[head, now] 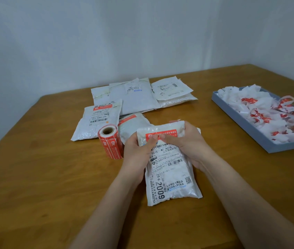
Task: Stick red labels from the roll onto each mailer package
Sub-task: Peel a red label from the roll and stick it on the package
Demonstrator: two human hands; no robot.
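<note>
Both hands grip the top end of one white mailer [171, 169], which lies lengthwise on the wooden table [34, 186] directly in front of the person. The left hand [137, 153] clamps the upper left edge, thumb on the face. The right hand [185, 142] clamps the upper right corner, thumb pressing the lower edge of the red label [160, 136] that runs across the top of the mailer.

Handling, judged from appearance: the mailer is a thin plastic pouch, light, soft and padded by its contents, with a glossy skin that is likely slippery. It dents under the fingers. Hold it by the edges and press the label from the centre outward to avoid wrinkles.

The label roll [110, 141] stands just left of the left hand, near the mailer. Behind it lie two mailers with red labels already applied [97, 121] and [133, 124]. Further back, a stack of mailers [139, 97] shows no red labels. Well to the right, a grey tray [239, 121] holds discarded label backings.
</note>
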